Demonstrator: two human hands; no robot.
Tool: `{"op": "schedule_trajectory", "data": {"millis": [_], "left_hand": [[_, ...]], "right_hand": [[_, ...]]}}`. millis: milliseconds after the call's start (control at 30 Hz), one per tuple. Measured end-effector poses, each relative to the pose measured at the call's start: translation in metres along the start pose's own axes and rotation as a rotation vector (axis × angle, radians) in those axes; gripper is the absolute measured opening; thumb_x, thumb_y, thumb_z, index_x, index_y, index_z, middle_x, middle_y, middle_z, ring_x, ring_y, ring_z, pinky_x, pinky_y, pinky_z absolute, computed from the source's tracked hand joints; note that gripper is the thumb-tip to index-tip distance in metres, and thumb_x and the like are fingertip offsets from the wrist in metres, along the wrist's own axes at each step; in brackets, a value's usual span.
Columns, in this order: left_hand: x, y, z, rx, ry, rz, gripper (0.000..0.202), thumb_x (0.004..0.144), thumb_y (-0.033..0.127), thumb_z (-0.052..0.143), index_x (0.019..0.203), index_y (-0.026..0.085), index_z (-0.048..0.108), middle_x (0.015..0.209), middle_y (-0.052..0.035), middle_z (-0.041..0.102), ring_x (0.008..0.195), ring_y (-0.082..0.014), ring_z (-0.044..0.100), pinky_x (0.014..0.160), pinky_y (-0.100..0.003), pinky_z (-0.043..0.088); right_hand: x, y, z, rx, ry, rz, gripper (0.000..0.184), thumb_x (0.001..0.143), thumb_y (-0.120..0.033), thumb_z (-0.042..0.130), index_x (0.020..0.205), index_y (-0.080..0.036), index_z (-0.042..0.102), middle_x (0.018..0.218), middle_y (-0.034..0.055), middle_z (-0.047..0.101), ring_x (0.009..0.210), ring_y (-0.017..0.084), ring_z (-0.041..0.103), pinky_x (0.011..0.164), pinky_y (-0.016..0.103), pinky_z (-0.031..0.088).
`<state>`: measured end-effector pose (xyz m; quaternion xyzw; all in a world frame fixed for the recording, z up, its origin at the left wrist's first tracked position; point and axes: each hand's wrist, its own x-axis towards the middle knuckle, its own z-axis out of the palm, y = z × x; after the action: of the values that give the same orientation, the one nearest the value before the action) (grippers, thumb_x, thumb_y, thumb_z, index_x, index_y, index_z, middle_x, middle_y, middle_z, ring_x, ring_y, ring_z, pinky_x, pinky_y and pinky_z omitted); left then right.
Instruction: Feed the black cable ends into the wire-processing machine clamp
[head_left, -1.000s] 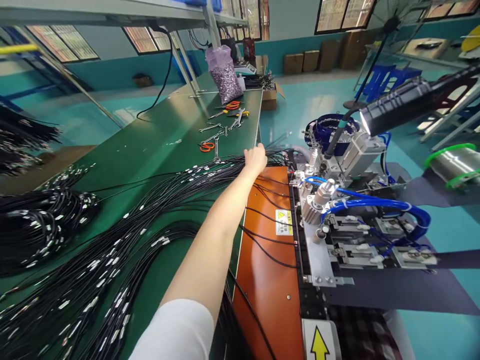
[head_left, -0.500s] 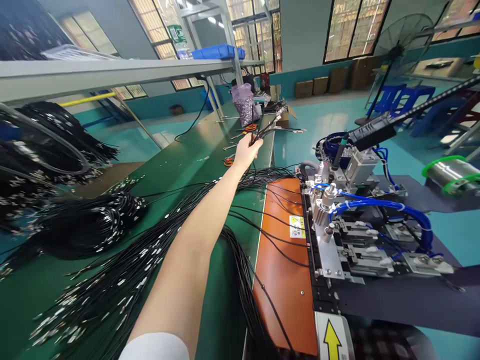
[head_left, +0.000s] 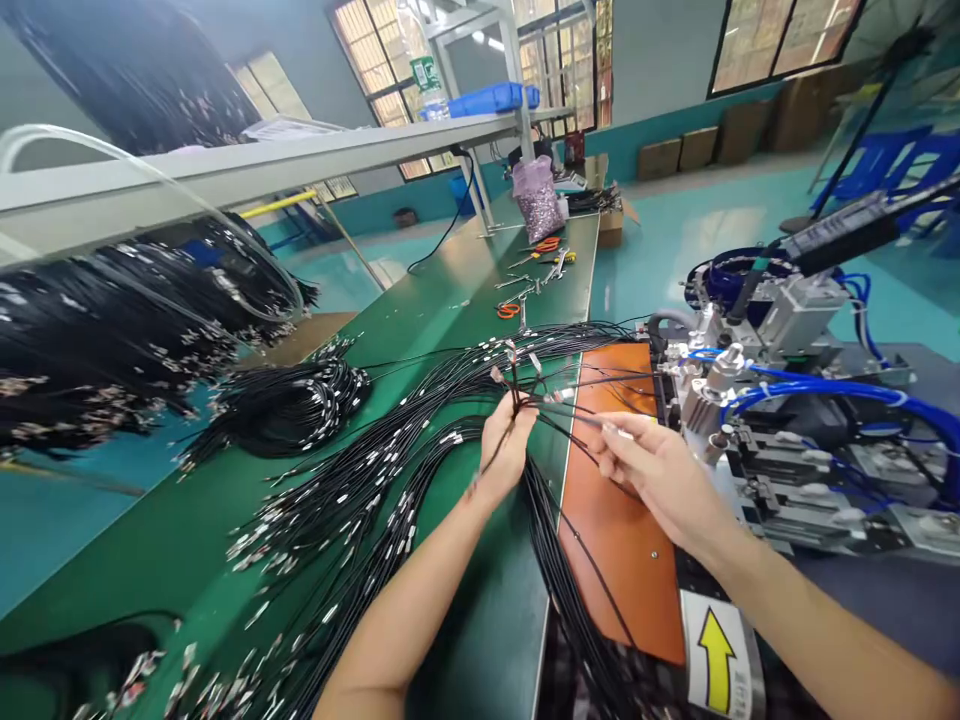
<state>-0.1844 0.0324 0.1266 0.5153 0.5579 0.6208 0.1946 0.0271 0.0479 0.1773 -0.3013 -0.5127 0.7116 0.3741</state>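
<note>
The left hand (head_left: 504, 447) is closed around a small bunch of black cables (head_left: 517, 385), their metal-tipped ends fanning up above the fist, over the right edge of the green table (head_left: 442, 300) where it meets the orange plate (head_left: 619, 520) of the terminal machine (head_left: 780, 400). The right hand (head_left: 660, 475) hovers just beside it above the orange plate, thumb and forefinger pinched on what looks like one cable end drawn sideways out of the bunch; the tip itself is too small to make out. The step in hand reads as singling one cable out of the held bunch. The next move would call for keeping the rest of the bunch clamped in the left fist while the single end is pulled free of the tangle, since loose cables (head_left: 360, 490) sprawl across the table's middle and cross under both wrists. More coiled bundles (head_left: 285, 405) lie toward the left edge, orange-handled scissors (head_left: 508, 310) and a bag of small parts (head_left: 536, 200) toward the far end. As for writing, only a yellow arrow label (head_left: 716, 660) at the near end of the orange plate shows; it bears no words, and no brand is readable anywhere
</note>
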Motion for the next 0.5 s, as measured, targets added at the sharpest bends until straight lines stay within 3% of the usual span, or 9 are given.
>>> {"op": "schedule_trajectory", "data": {"millis": [200,367,500], "left_hand": [[-0.043,-0.021,-0.004,0.022,-0.032,-0.005,0.034,0.096,0.051,0.057,0.088,0.019,0.063,0.075,-0.0007,0.059,0.069,-0.0136,0.053,0.067,-0.026,0.045],[-0.058,-0.034,0.0,0.002,0.014,-0.011,0.037,0.095,0.052,0.057,0.08,0.019,0.061,0.074,-0.0008,0.057,0.071,-0.0139,0.052,0.073,-0.027,0.046],[-0.067,-0.041,0.003,0.001,0.063,-0.019,0.033,0.093,0.05,0.063,0.081,0.019,0.063,0.075,-0.0009,0.059,0.071,-0.0139,0.054,0.074,-0.027,0.047]], "right_hand": [[0.001,0.019,0.017,0.09,0.023,0.046,0.034,0.085,-0.051,0.074,0.095,-0.018,0.076,0.079,0.0013,0.067,0.062,0.007,0.054,0.057,0.021,0.041],[-0.003,0.026,0.019,0.123,0.014,0.102,0.032,0.081,-0.048,0.079,0.083,-0.017,0.075,0.074,0.0009,0.068,0.056,0.006,0.052,0.056,0.022,0.041],[-0.008,0.028,0.023,0.099,0.002,0.136,0.036,0.082,-0.052,0.076,0.087,-0.016,0.074,0.077,0.0021,0.07,0.054,0.007,0.052,0.052,0.023,0.039]]}}
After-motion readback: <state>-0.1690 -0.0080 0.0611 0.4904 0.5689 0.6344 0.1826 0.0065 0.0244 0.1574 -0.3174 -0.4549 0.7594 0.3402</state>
